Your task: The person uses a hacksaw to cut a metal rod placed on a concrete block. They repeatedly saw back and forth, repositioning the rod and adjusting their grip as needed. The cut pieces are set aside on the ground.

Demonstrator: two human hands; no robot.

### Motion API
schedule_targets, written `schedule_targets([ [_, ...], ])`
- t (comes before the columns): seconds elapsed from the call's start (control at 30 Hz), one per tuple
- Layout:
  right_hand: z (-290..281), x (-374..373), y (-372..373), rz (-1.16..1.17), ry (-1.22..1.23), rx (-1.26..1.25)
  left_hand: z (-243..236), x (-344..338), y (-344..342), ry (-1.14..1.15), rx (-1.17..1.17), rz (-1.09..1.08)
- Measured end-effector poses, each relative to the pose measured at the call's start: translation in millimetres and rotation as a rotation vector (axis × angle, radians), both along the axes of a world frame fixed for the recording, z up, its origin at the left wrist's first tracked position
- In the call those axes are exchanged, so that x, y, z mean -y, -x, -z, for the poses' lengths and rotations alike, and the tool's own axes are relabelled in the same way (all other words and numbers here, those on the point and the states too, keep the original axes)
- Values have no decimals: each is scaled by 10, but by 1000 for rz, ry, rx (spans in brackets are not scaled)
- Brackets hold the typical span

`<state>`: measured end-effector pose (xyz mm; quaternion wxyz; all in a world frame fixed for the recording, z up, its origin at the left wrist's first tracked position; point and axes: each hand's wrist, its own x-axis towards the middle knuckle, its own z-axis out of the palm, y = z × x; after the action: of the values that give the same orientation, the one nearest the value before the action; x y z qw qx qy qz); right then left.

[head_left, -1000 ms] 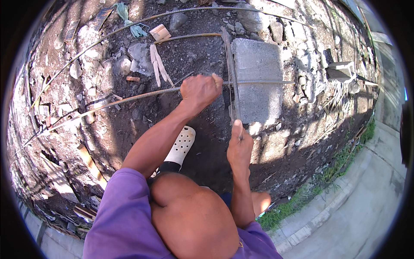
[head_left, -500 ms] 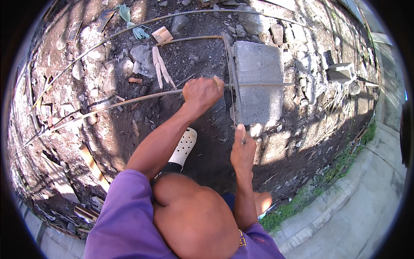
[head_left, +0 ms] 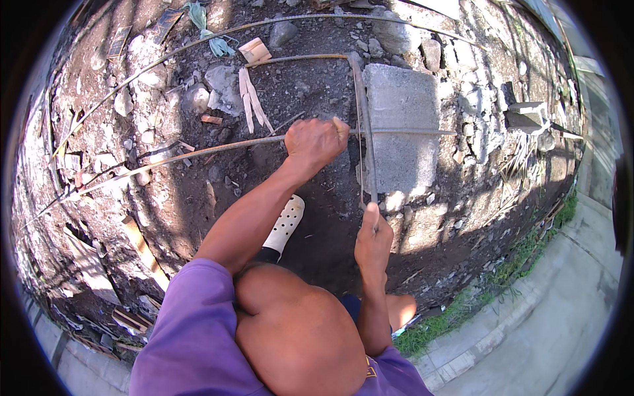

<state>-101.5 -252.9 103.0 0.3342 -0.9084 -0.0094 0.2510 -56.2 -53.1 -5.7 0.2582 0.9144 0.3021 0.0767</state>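
Note:
My left hand (head_left: 316, 140) is closed on a long steel rod (head_left: 198, 151), which lies across a rough grey concrete block (head_left: 401, 158). Just right of that hand, a hacksaw (head_left: 364, 96) crosses the rod near the block's left side, its thin blade beside the frame. My right hand (head_left: 372, 241) grips the saw's near end. Beyond my left hand are pale wood strips (head_left: 251, 99) and a small wood piece (head_left: 255, 50). A white perforated clog (head_left: 287, 221) is on my foot below.
Another long rod (head_left: 158, 59) arcs across the back over rubble and stones (head_left: 284, 34). A teal scrap (head_left: 220, 46) lies back left, loose boards (head_left: 142, 251) at left. A grey angular object (head_left: 525, 115) is at right, beyond which run grass (head_left: 495, 277) and a concrete path (head_left: 548, 317).
The hacksaw and my right hand have moved back toward me, slightly rightward in the picture. My left hand stays gripped on the rod. The whole view has shifted slightly.

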Motion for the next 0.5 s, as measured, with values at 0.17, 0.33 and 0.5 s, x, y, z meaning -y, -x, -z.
schedule_targets([
  [0.17, 422, -175, -255, -12, -210, 142, -73, -20, 0, -19, 4, 19],
  [0.33, -158, 569, 632, 166, 16, -166, 59, -9, -1, -32, 47, 9],
  [0.5, -26, 4, 0, 8, 45, -21, 50, 18, 1, -53, 65, -7],
])
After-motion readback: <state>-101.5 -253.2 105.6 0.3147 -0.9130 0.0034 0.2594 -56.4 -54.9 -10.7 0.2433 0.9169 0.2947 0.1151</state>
